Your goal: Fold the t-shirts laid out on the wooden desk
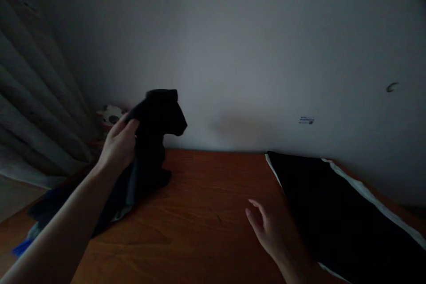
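Note:
My left hand (119, 144) grips a black garment (159, 120) and lifts its upper part off the brown wooden table (199, 213) at the back left. The garment's lower folds still rest on the table beside a grey piece of cloth (128, 195). My right hand (266, 226) hovers low over the table near the front right, fingers apart and holding nothing. Its edge lies close to a flat black cloth with white borders (333, 204).
A grey curtain (36, 111) hangs at the left. A small white and black object (111, 117) sits behind my left hand by the wall. Dark and blue fabric (36, 217) lies at the table's left edge. A pale wall (249, 53) stands right behind the table.

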A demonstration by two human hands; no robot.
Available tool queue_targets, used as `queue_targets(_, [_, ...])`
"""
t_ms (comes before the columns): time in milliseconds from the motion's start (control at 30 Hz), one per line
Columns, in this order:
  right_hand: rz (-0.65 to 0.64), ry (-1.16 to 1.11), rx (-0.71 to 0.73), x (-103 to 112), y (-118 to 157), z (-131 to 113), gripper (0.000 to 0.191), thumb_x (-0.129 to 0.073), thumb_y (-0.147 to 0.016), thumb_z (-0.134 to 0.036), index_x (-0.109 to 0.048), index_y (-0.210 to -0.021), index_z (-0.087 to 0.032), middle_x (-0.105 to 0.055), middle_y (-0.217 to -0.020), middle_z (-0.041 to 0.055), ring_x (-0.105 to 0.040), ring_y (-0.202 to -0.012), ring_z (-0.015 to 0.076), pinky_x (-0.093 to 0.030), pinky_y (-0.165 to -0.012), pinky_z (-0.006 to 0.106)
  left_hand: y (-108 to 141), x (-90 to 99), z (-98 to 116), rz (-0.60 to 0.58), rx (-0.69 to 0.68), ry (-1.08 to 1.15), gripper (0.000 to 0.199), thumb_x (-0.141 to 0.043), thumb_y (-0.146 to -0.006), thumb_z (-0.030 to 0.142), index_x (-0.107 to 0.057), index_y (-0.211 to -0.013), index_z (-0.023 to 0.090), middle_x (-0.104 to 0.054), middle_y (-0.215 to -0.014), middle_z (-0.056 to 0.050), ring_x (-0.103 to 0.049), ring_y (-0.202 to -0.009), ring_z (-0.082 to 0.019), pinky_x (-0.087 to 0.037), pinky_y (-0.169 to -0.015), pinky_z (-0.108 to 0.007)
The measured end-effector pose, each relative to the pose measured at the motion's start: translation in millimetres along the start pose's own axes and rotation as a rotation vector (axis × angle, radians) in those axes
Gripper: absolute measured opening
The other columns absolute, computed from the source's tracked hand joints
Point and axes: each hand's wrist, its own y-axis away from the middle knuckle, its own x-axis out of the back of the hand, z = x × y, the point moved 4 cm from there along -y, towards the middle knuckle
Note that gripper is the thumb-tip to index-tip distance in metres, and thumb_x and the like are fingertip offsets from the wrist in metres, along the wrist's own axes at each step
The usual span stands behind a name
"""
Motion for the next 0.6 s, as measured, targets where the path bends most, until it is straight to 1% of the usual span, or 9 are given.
queue_targets(67, [0.030,-0.108,-0.090,3.5,0.8,1.8,0.044,-0.051,-0.096,-0.053,-0.062,-0.125,-0.022,-0.070,-0.123,0.0135,-0.068,-0.112,0.0297,-0.055,-0.097,0.049,28.4,-36.1,6.3,-0.349,-0.004,0.095,0.060,-0.055,-0.087,0.057,-0.056,-0.129,0.015,-0.072,-0.109,-0.006,-0.071,-0.098,-0.025,-0.059,-0.084,-0.040])
queue_targets(133, [0.041,-0.186,-0.137,4.6,1.9,5.1,0.048,-0.049,-0.096,-0.054,-0.058,-0.130,-0.021,-0.067,-0.128,0.0154,-0.068,-0.113,0.0295,-0.056,-0.097,0.049,64.7,-74.1,-1.8,-0.660,-0.030,0.115,0.062,-0.066,-0.081,0.056,-0.058,-0.130,0.020,-0.071,-0.119,-0.008,-0.068,-0.109,-0.028,-0.057,-0.094,-0.043])
queue_targets(167, [0.035,-0.199,-0.141,4.3,2.4,6.4,0.049,-0.050,-0.096,-0.054,-0.056,-0.132,-0.021,-0.066,-0.130,0.0156,-0.067,-0.115,0.0296,-0.055,-0.098,0.049,83.4,-91.8,-12.0,-0.756,-0.055,0.095,0.058,-0.064,-0.083,0.054,-0.057,-0.132,0.024,-0.069,-0.127,-0.008,-0.066,-0.115,-0.028,-0.055,-0.098,-0.044])
queue_targets(200, [0.019,-0.192,-0.135,3.5,2.7,7.2,0.050,-0.051,-0.096,-0.054,-0.055,-0.134,-0.022,-0.065,-0.132,0.0152,-0.065,-0.118,0.0296,-0.054,-0.100,0.050,100.4,-107.3,-25.7,-0.778,-0.102,0.041,0.052,-0.061,-0.086,0.053,-0.058,-0.131,0.026,-0.067,-0.130,-0.008,-0.064,-0.118,-0.027,-0.053,-0.100,-0.044])
queue_targets(300, [-0.034,-0.099,-0.055,-0.1,3.3,5.3,0.055,-0.060,-0.092,-0.052,-0.050,-0.139,-0.024,-0.060,-0.139,0.0127,-0.058,-0.129,0.0299,-0.048,-0.108,0.052,142.8,-142.7,-78.6,-0.718,-0.243,-0.217,0.032,-0.058,-0.088,0.048,-0.070,-0.107,0.024,-0.070,-0.120,-0.009,-0.066,-0.111,-0.025,-0.051,-0.102,-0.044])
queue_targets(367, [-0.044,-0.031,0.006,-2.0,3.7,2.3,0.062,-0.065,-0.089,-0.050,-0.047,-0.142,-0.025,-0.058,-0.141,0.0119,-0.055,-0.132,0.0302,-0.046,-0.111,0.052,158.0,-150.4,-114.7,-0.572,-0.195,-0.359,0.038,-0.055,-0.088,0.052,-0.070,-0.105,0.021,-0.068,-0.120,-0.013,-0.064,-0.114,-0.031,-0.049,-0.103,-0.051])
queue_targets(433, [-0.048,0.024,0.032,-3.2,4.4,-0.2,0.069,-0.067,-0.087,-0.047,-0.041,-0.147,-0.025,-0.056,-0.144,0.0126,-0.053,-0.134,0.0307,-0.045,-0.111,0.052,163.7,-145.3,-143.5,-0.401,-0.069,-0.487,0.057,-0.050,-0.087,0.060,-0.065,-0.120,0.016,-0.062,-0.132,-0.020,-0.056,-0.125,-0.039,-0.045,-0.103,-0.059])
queue_targets(500, [-0.074,0.073,0.029,-4.6,5.7,-2.6,0.081,-0.071,-0.084,-0.045,-0.032,-0.152,-0.025,-0.051,-0.147,0.0149,-0.049,-0.137,0.0327,-0.043,-0.112,0.053,163.9,-134.4,-163.4,-0.308,0.096,-0.579,0.072,-0.041,-0.087,0.067,-0.058,-0.131,0.012,-0.057,-0.138,-0.023,-0.051,-0.129,-0.043,-0.044,-0.101,-0.061])
queue_targets(600, [-0.169,0.129,0.028,-10.0,7.6,-6.8,0.108,-0.081,-0.074,-0.047,-0.018,-0.159,-0.026,-0.038,-0.155,0.0196,-0.040,-0.143,0.0393,-0.040,-0.112,0.058,160.0,-122.2,-174.6,-0.336,0.238,-0.634,0.072,-0.035,-0.085,0.071,-0.064,-0.118,0.014,-0.061,-0.130,-0.023,-0.056,-0.121,-0.046,-0.045,-0.097,-0.061])
